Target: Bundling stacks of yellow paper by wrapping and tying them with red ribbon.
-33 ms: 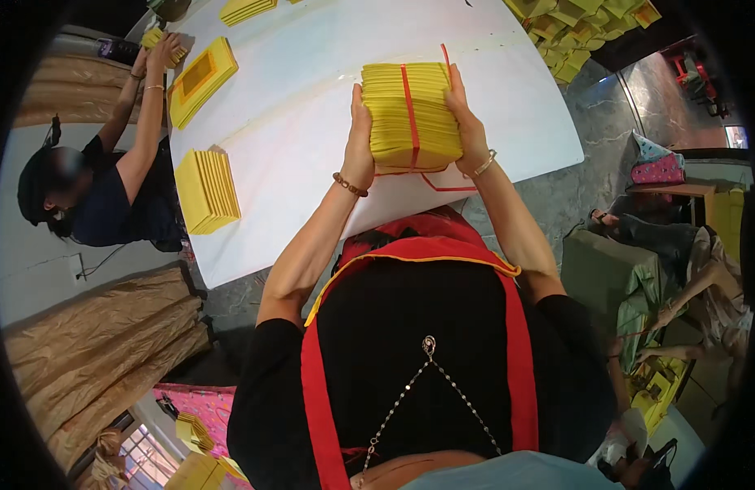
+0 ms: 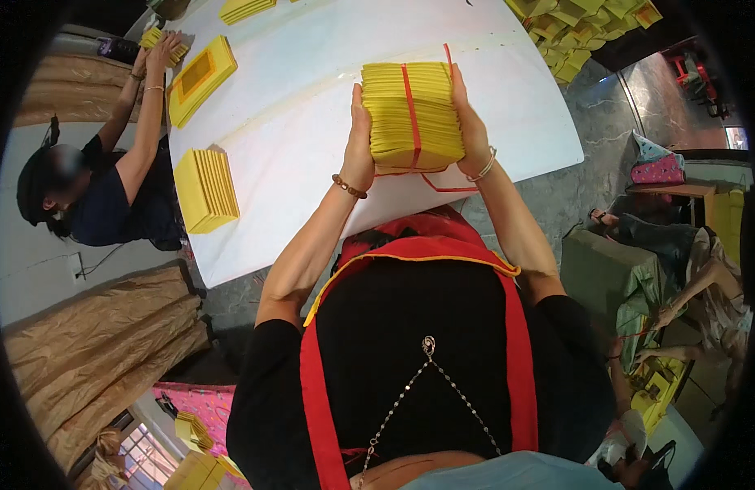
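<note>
A thick bundle of yellow folded paper [image 2: 390, 114] sits near the table's front edge, its many layers facing me. Red strap [image 2: 412, 122] runs over the middle of the bundle. One strap end sticks up at its far right corner, and more strap lies along its near side. My left hand [image 2: 359, 147] presses against the left side, thumb upward and fingers mostly hidden. On the opposite side, my right hand [image 2: 473, 135] lies along the paper, so the bundle is held between both palms.
More yellow paper stacks [image 2: 206, 192] stand on the white table [image 2: 304, 163] to the left. At far left a co-worker's hands [image 2: 159, 55] handle a small yellow stack. A yellow paper heap [image 2: 557, 33] lies beyond the far right edge. Another person [image 2: 704, 286] works at right.
My right hand has shifted slightly; its thumb now lies more along the bundle's right side. The bundle and my left hand look nearly the same.
</note>
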{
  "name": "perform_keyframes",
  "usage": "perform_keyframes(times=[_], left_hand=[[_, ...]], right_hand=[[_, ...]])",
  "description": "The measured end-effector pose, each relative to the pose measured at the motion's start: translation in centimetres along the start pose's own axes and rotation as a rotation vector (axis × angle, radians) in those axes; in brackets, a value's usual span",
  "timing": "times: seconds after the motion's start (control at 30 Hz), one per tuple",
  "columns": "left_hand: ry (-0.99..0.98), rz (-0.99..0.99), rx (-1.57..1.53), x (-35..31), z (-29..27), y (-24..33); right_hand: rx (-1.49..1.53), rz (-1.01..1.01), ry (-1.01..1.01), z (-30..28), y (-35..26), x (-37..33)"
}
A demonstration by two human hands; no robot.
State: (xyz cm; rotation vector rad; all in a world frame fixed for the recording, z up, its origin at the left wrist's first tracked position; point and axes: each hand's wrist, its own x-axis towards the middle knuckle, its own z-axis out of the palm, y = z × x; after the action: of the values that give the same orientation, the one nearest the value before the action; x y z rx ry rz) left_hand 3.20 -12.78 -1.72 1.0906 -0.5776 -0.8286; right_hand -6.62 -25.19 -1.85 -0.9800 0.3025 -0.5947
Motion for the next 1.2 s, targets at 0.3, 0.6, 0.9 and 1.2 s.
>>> perform_keyframes(times=[0.3,0.6,0.9,1.2], left_hand=[[0.162,-0.039,0.124,3.6,-5.1,-2.9],[-0.009,-0.201,-0.034,8.7,-6.8,-8.2],[0.077,-0.293,0.641,8.4,-3.6,-4.9],[-0.142,-0.400,1.046,5.8,-1.0,-1.9]], right_hand=[[-0.310,-0.139,0.180,-4.5,0.1,-2.0],[-1.466,-0.639,0.228,-4.2,3.6,-10.0],[-0.391,-0.183,0.349,-4.4,2.2,-4.1],[-1.478,0.047,0.489,-12.7,1.9,-1.8]])
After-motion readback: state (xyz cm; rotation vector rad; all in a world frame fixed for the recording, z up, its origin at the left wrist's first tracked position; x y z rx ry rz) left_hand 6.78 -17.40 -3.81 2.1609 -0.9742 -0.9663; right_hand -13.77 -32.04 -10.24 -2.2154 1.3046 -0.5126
